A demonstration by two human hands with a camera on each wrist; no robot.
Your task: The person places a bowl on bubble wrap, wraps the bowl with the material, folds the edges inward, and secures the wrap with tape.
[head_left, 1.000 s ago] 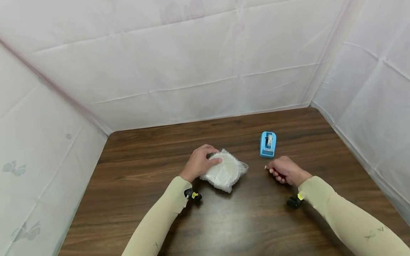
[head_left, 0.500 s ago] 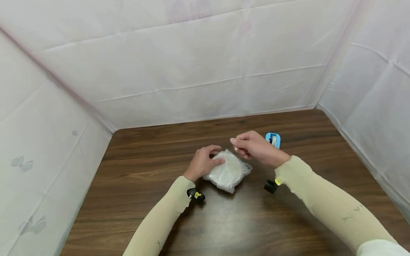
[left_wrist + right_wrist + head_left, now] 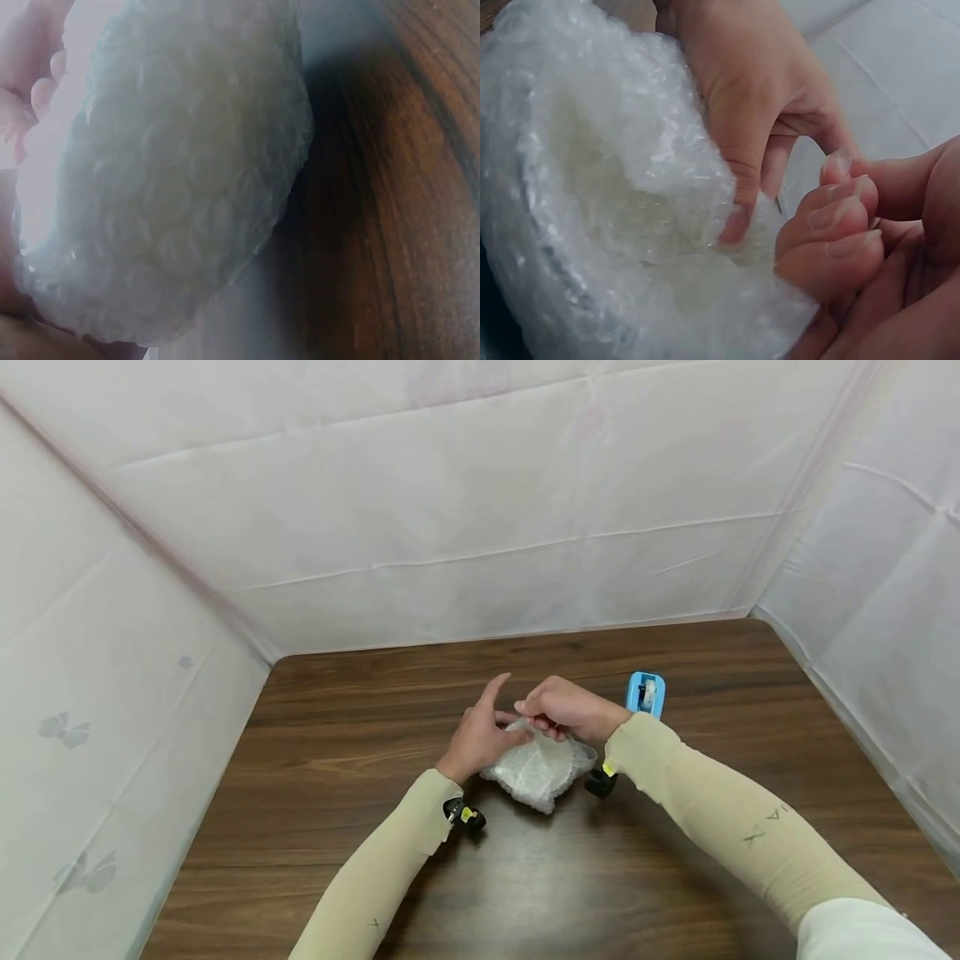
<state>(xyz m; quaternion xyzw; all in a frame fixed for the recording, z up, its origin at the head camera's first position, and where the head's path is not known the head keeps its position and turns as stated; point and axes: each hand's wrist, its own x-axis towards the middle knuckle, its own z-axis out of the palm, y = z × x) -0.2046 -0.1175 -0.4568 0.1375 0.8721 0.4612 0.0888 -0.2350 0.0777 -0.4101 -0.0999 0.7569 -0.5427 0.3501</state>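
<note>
A round pale object wrapped in bubble wrap sits on the table in the head view. My left hand holds its far left edge, the thumb lying on top of the wrap and the index finger raised. Above the package's far edge, my right hand pinches a small clear piece of tape between thumb and index finger, its other fingers curled. In the right wrist view, the left thumb presses on the wrap. The left wrist view shows the bubble wrap close up.
A light blue tape dispenser stands behind my right forearm, partly hidden by it. The dark wooden table meets white sheeting at the back and both sides.
My right hand has moved left from beside the tape dispenser to the package's far edge, carrying the tape. My left index finger has lifted; the package stays in place.
</note>
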